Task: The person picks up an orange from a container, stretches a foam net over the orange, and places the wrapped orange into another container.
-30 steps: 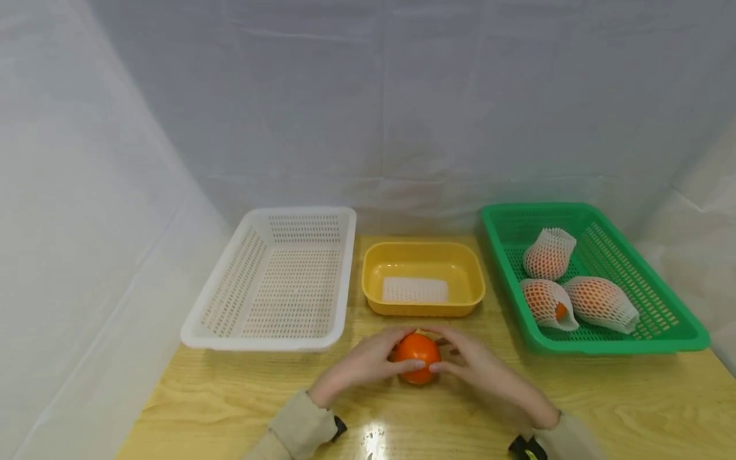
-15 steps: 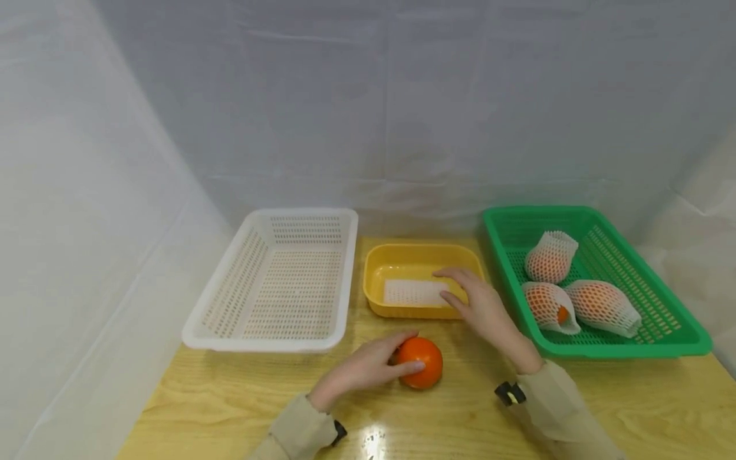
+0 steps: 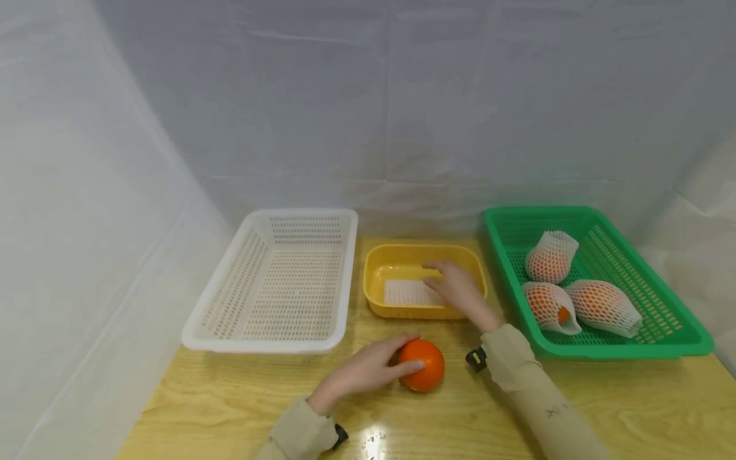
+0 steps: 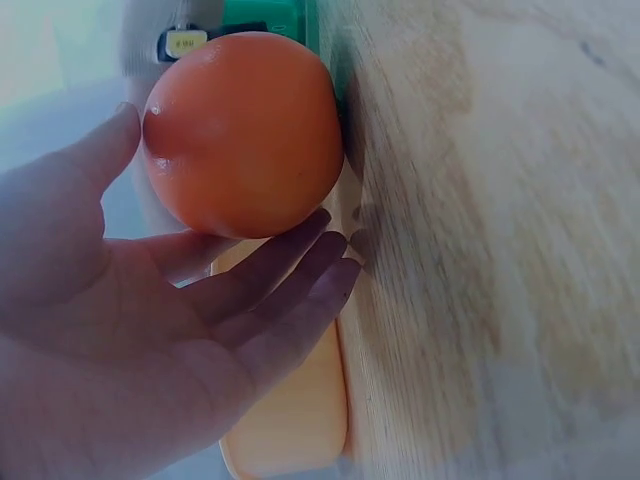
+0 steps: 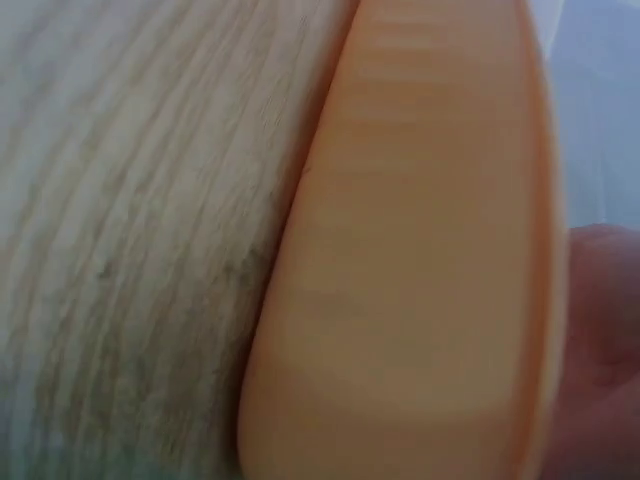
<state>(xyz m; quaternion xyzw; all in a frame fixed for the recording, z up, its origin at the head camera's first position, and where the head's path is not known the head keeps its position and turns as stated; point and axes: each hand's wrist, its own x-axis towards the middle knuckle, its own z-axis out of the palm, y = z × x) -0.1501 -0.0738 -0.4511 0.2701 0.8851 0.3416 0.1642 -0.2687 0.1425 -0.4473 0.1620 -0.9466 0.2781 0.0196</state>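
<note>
A smooth, round orange-red fruit [image 3: 423, 365] rests on the wooden table in front of the yellow basin. My left hand [image 3: 370, 368] holds it from the left, thumb on the near side and fingers round the far side; in the left wrist view the thumb and fingertips border the fruit [image 4: 245, 135]. My right hand [image 3: 458, 289] reaches over the yellow basin [image 3: 376, 309], fingers apart, beside a flat white foam net sleeve [image 3: 405, 292] lying inside. Any contact with the sleeve cannot be made out. In the right wrist view the basin's wall [image 5: 400, 260] hides most of that hand.
On the left stands a white perforated basket [image 3: 192, 332]. A green basket [image 3: 623, 348] on the right contains three fruits in white foam nets, one of them a netted fruit [image 3: 549, 257] at the back. A pale sheet [image 3: 368, 115] hangs behind the table.
My right hand has left the fruit, moved up over the yellow basin and then further left toward the foam net sleeve. My left hand stays at the fruit, which has shifted slightly.
</note>
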